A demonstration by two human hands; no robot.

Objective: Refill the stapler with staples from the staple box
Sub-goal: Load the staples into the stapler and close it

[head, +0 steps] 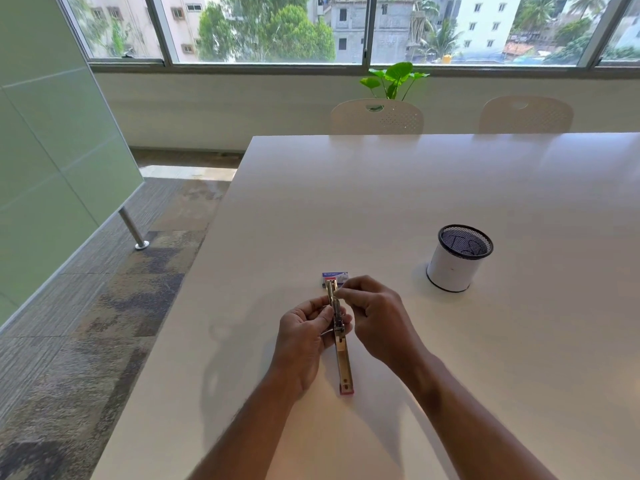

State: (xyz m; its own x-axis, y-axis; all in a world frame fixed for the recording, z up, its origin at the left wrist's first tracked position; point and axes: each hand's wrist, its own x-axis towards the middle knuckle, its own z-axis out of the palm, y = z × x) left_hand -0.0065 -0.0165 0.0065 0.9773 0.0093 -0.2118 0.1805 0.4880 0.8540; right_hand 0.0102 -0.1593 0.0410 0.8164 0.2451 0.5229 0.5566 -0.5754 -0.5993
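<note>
Stapler (341, 341), swung open, lies on the white table (450, 188) before the staple box (335, 278). Left hand (304, 336) grips its middle; right hand (372, 308) pinches at the raised arm, contents too small to tell.

Your left hand (304, 336) curls round the hinge of the slim metal stapler with red ends (341, 344), which lies opened out flat near the white table's (450, 188) front-left edge. Your right hand (375, 311) pinches at its upper arm; whether it holds staples is unclear. The small blue-and-white staple box (335, 276) sits just beyond. A white cylindrical pen holder with a black mesh rim (456, 258) stands towards the right edge.
</note>
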